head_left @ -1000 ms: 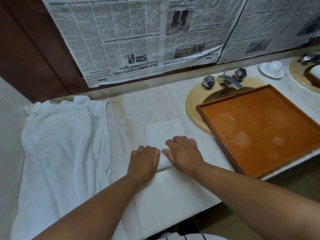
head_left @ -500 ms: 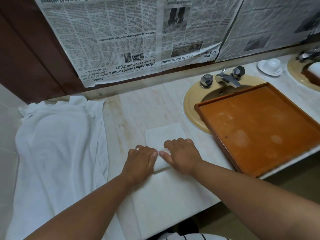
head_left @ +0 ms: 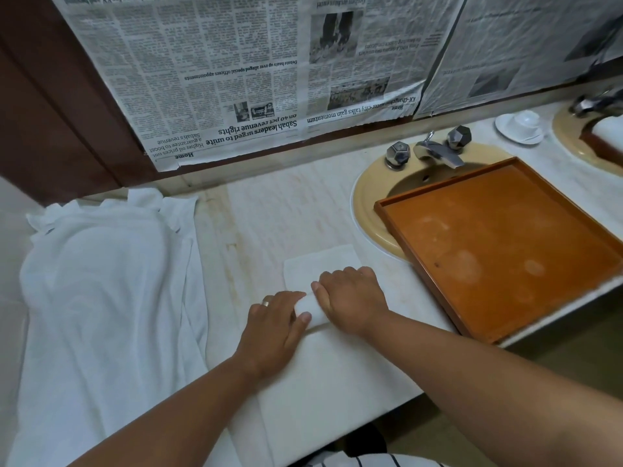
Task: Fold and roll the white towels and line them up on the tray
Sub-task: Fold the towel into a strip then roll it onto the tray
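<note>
My folded white towel [head_left: 320, 264] lies on the counter [head_left: 286, 210], near end rolled, far end flat. A towel heap [head_left: 101, 298] sits left, and the orange-brown wooden tray [head_left: 505, 251] right.

Left hand [head_left: 273, 328] and right hand [head_left: 350, 299] curl over a partly rolled white towel [head_left: 320, 264] on the table [head_left: 269, 214], near the tray [head_left: 505, 237].

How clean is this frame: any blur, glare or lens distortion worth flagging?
Head view: dim, even light, no hard shadows; the white towel pile at left is nearly washed out. Head view edges: wide-angle bowing bends the counter edge, and the wooden tray smears toward the right. Head view centre: left hand, right hand and half-rolled towel are sharp; newspaper headlines read clearly.
</note>
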